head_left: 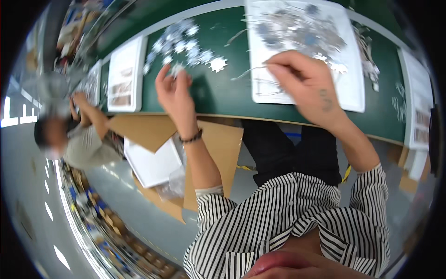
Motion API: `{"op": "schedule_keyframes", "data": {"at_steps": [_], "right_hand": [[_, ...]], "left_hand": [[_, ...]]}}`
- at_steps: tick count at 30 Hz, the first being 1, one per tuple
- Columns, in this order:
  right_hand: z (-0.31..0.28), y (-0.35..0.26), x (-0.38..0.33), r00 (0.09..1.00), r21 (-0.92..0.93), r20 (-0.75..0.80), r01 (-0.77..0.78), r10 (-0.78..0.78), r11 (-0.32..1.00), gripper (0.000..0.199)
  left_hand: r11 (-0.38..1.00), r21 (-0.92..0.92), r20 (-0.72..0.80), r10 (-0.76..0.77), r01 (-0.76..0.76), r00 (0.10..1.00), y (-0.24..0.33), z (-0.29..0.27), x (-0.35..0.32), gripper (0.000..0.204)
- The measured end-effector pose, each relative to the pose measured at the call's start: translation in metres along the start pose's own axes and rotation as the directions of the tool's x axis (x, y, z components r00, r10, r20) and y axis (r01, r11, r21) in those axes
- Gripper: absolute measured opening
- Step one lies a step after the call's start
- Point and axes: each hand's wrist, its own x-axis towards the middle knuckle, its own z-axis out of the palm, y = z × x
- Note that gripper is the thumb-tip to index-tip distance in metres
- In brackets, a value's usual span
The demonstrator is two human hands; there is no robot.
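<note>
My left hand [176, 95] is over the green tabletop with its fingers half bent and apart, and I see nothing held in it. Just beyond its fingertips lie loose silver star-shaped pieces [186, 45], spread in a pile. Over the white tray [265, 93], my right hand [306, 83] has thumb and forefinger pinched on a thin pale strand [248, 72], whose loose end points left past the tray's edge. Silver pieces with thin strands [302, 30] are heaped in the tray beyond that hand.
More strands [369, 60] lie along the tray's right side. White trays stand at the left [138, 79] and far right [411, 95] of the bench. Below the bench edge is an open cardboard box [218, 158]. A co-worker [88, 144] sits at the left.
</note>
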Motion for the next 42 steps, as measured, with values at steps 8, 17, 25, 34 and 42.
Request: {"op": "schedule_keyframes", "data": {"at_steps": [8, 17, 25, 34, 42], "right_hand": [[0.019, 0.001, -0.008, 0.917, -0.158, -0.109, 0.366, -0.385, 0.917, 0.011], [0.029, 0.008, -0.012, 0.918, -0.089, -0.049, 0.389, -0.394, 0.917, 0.011], [0.023, 0.011, -0.012, 0.87, -0.101, -0.016, 0.49, -0.493, 0.866, 0.013], [0.016, 0.005, -0.011, 0.904, -0.181, 0.034, 0.425, -0.426, 0.887, 0.014], [0.015, 0.003, -0.004, 0.883, -0.205, 0.06, 0.468, -0.466, 0.859, 0.012]], "left_hand": [[0.987, -0.126, 0.175, -0.079, 0.102, 0.981, 0.055, 0.048, -0.073, 0.03], [0.971, -0.221, 0.215, -0.044, 0.092, 0.976, 0.065, 0.049, -0.076, 0.03], [0.947, -0.279, 0.302, -0.069, 0.158, 0.951, 0.065, 0.045, -0.076, 0.035], [0.928, -0.32, 0.31, -0.086, 0.189, 0.947, 0.065, 0.035, -0.076, 0.036], [0.961, -0.244, 0.328, -0.043, 0.128, 0.944, 0.061, 0.028, -0.075, 0.034]]}}
